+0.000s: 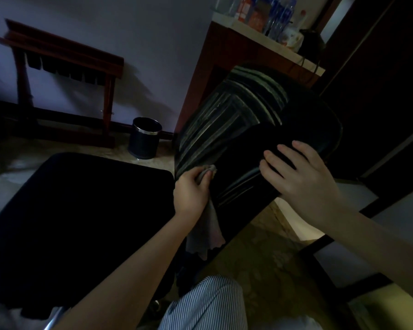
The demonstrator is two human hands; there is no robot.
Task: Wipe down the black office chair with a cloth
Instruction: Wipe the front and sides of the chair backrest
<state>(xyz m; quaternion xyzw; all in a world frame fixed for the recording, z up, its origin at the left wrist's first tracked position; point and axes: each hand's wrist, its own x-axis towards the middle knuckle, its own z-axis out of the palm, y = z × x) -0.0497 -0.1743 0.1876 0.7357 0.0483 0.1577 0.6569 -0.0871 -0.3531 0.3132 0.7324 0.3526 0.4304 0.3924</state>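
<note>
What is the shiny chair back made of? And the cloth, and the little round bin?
The chair back looks like smooth black leather or vinyl: pale streaks of light gleam on it. The cloth seems to be soft grey fabric, since it hangs limp with a wavy edge. The bin has a dark body and a bright silver rim, probably metal, though the dim light leaves that open.

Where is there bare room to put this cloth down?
The black seat, left of the backrest, is bare. So is the floor strip between seat and waste bin. The counter above is crowded with bottles.
</note>
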